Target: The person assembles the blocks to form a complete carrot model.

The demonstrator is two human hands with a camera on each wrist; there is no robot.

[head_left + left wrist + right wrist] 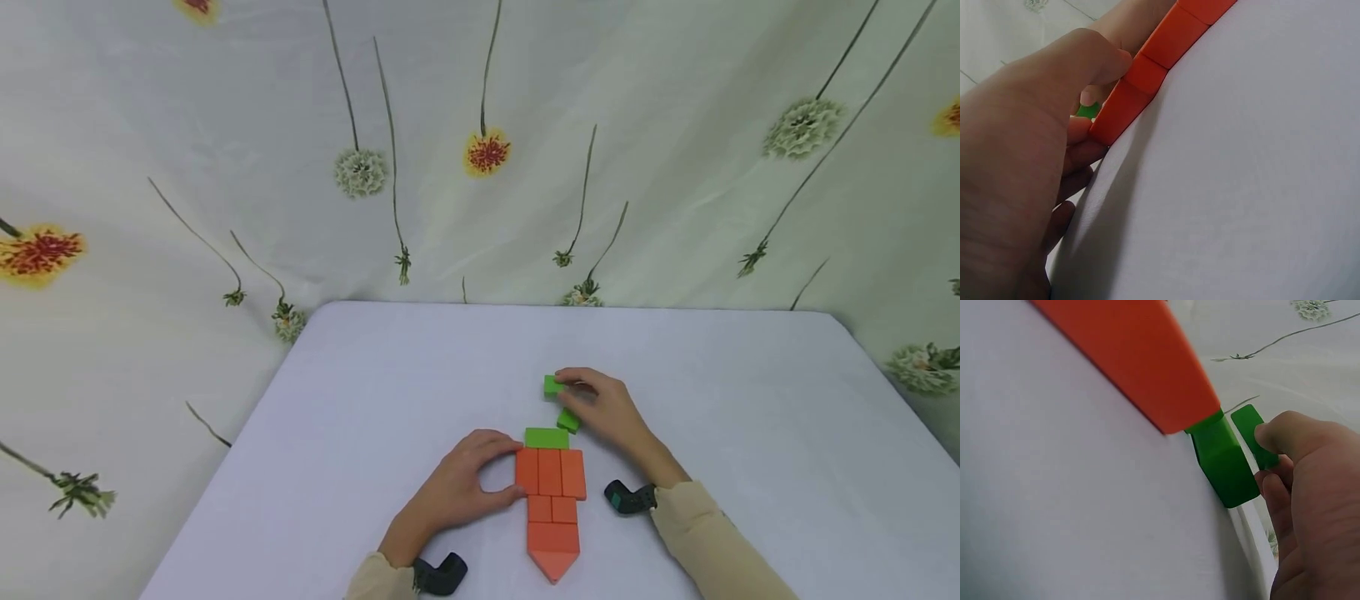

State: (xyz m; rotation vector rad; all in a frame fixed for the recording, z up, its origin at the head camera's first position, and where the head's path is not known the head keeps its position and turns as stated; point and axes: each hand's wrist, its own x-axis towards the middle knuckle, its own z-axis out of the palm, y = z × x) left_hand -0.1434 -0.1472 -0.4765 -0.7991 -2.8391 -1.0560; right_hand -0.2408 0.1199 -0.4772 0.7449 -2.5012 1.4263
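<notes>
My right hand point(603, 408) pinches a small green block point(552, 387) between thumb and fingertips; in the right wrist view this green block point(1249, 425) stands above another one. That other small green block point(568, 421) sits askew below the hand, near the right end of a long green block point(547, 438). The long one lies along the top of several orange blocks point(550, 472) laid flat in a column. At their left side, my left hand point(467, 483) holds the leftmost orange block point(527, 472), index finger at its upper corner and thumb at its lower one.
The orange column narrows toward me, ending in an orange triangular block point(553, 565). A white cloth covers the table point(405, 367). Flower-patterned fabric point(420, 108) hangs behind it. Each wrist wears a black camera; the right one point(628, 497) is close to the column.
</notes>
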